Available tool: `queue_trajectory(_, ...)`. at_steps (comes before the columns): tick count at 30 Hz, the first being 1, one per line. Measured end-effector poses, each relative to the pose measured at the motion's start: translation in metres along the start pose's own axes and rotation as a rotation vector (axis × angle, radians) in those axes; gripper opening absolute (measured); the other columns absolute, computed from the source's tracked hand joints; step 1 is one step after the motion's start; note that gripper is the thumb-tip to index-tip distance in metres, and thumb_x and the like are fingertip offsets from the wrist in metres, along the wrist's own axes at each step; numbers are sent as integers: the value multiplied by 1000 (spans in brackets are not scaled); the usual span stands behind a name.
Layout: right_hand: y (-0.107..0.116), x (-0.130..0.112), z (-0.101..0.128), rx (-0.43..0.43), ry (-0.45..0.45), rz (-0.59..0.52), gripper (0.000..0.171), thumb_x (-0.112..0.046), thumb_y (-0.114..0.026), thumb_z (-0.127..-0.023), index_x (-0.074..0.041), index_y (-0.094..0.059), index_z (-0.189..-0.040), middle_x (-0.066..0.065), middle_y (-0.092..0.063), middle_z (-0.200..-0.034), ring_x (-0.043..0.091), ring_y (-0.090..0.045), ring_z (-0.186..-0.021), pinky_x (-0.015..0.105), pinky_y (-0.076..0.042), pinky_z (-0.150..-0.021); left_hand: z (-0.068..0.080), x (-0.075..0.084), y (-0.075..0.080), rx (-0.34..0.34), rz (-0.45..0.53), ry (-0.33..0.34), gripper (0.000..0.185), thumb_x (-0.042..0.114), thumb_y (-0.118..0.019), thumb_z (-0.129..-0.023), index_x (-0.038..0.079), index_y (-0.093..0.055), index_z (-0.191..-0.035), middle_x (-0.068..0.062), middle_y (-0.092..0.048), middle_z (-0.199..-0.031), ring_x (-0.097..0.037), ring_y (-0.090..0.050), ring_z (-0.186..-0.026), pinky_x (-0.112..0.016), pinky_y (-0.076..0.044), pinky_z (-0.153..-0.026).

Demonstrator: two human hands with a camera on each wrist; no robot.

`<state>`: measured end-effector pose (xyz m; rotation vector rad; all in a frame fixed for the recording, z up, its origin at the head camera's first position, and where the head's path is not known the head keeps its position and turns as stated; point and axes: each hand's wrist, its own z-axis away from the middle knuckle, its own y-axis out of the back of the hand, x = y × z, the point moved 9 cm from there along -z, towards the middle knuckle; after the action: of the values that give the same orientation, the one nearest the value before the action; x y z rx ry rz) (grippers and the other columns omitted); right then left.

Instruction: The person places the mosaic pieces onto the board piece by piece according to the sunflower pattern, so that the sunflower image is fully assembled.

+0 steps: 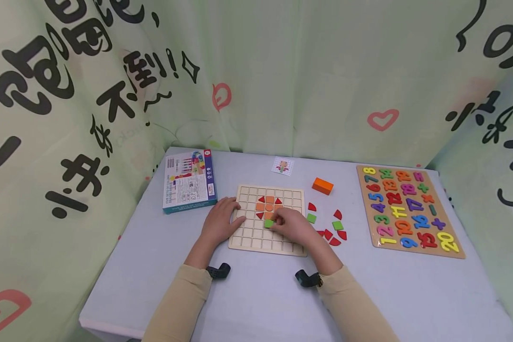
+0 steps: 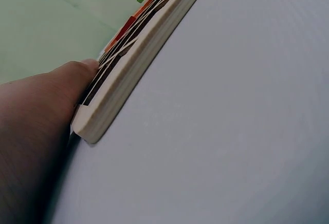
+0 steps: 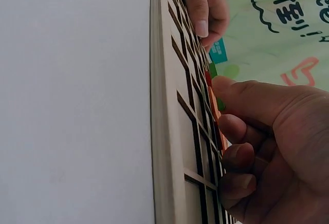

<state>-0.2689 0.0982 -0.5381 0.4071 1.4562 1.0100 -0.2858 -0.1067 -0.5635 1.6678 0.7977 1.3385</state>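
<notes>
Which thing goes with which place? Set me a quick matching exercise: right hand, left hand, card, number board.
Things:
1. Right hand
2. Left hand
3. Card
4. Number board

Places:
A. near the table's far edge
B. on the grid board's left edge
C. right of the red pieces
D. at a green piece, pinching it

Pairs: 1-D, 2-B, 3-A, 4-C

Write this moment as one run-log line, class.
left hand: on left edge of grid board | right hand: pinches green tile | on board: orange pieces, red pieces | right of board: loose red pieces, green squares
</notes>
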Motion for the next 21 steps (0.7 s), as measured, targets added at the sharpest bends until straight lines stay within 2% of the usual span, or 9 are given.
queue_trajectory(15,-3,-3,1,25,-11,72,19,-28,-76,-86,-18,-64,-96,-2,-54,-74,15,-52,-73,27,-41,-62,0,0,1,-4,1,-2,42,53,-61,-92,20,-60,-119,-1,-44,-154,-24,-35,-147,-47,-32,-121)
queue_trajectory(21,-3,-4,2,23,-7,63,19,-27,-77,-86,-17,-64,-97,-1,-53,-73,16,-51,-72,28,-39,-61,1,1,1,-3,13,0,41,50,-61,-93,19,-60,-120,-3,-44,-154,-25,-33,-147,-46,-29,-122)
